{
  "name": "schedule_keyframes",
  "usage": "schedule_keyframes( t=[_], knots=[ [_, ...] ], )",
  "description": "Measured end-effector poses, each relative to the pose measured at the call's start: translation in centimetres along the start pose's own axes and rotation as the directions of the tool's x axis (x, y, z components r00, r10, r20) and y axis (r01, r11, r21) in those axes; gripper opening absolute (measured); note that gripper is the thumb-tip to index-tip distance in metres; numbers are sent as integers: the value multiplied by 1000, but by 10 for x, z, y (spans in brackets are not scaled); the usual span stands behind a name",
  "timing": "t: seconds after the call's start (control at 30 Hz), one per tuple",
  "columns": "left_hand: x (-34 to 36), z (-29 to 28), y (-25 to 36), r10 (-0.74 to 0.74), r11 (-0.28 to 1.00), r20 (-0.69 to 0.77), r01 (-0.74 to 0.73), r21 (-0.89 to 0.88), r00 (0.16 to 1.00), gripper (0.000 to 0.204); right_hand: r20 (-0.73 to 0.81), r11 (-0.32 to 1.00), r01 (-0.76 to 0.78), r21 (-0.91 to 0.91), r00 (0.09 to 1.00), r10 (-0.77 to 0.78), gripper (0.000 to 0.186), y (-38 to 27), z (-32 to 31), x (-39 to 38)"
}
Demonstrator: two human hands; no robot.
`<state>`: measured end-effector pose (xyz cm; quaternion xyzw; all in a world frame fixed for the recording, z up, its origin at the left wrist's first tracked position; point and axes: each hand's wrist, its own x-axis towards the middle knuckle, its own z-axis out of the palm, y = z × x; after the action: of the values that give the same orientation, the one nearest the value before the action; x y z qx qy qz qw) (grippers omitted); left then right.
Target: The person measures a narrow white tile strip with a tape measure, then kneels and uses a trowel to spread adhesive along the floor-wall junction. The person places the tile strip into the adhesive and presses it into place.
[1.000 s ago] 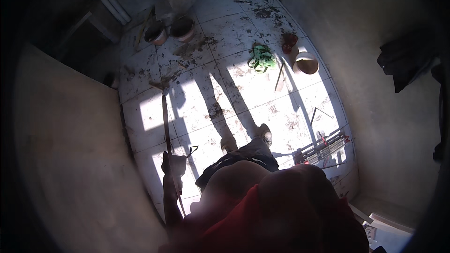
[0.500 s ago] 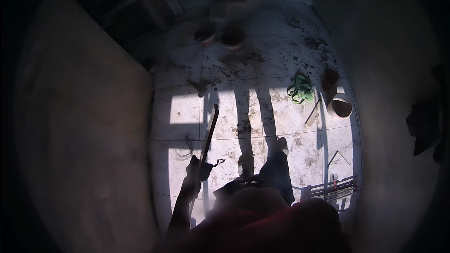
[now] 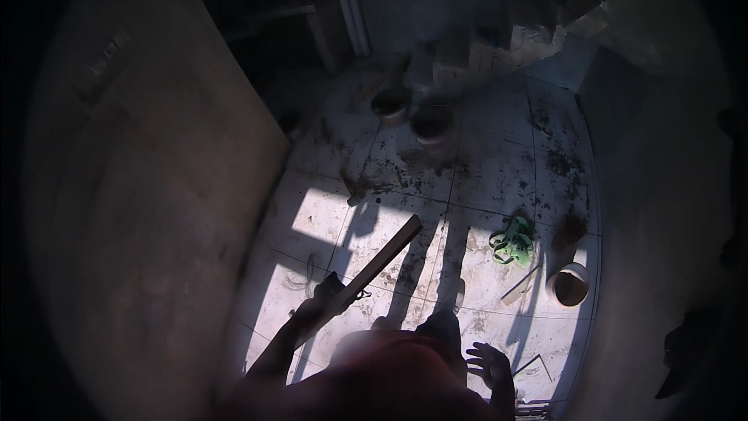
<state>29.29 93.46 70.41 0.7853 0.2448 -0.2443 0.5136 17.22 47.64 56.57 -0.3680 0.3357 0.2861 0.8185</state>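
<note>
My left hand [image 3: 310, 314] is closed around a long, narrow, straight-edged bar [image 3: 382, 259], which slants up and away to the right. In the shade I cannot tell if the bar is wood or metal. A small dark thing [image 3: 329, 285] with a thin loop shows at the same hand; its kind is unclear. Lower right, my right hand [image 3: 489, 364] hangs over the floor with its fingers spread and nothing in them.
Pale, stained floor tiles [image 3: 405, 265] lie between two walls. Two dark buckets [image 3: 431, 125] stand ahead. On the right are a green strappy bundle [image 3: 514, 242], a white bucket [image 3: 569, 284] with brown contents and a flat strip [image 3: 520, 286]. Boxes [image 3: 538, 35] line the back.
The view has swung, so the floor things sit lower in it. The bar has tilted over to the right in my left hand. My right hand has come into view, open.
</note>
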Motion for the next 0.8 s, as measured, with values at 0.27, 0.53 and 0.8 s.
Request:
schedule_keyframes(
  t=[0.27, 0.53, 0.8],
  knots=[
    [50, 112, 103, -94, 988, 218, 64, 138, 972, 36, -52, 593, 217, -775, 914, -403, 49, -114, -43, 87],
    [105, 177, 112, -7, 999, 339, 22, -41, 941, 36, 674, -140, 660, -738, 730, -111, 38, -168, 38, 195],
    [131, 157, 137, 31, 990, 259, -66, 125, 965, 42, 905, -228, 876, -425, 406, -129, 30, -175, 64, 253]
  ],
)
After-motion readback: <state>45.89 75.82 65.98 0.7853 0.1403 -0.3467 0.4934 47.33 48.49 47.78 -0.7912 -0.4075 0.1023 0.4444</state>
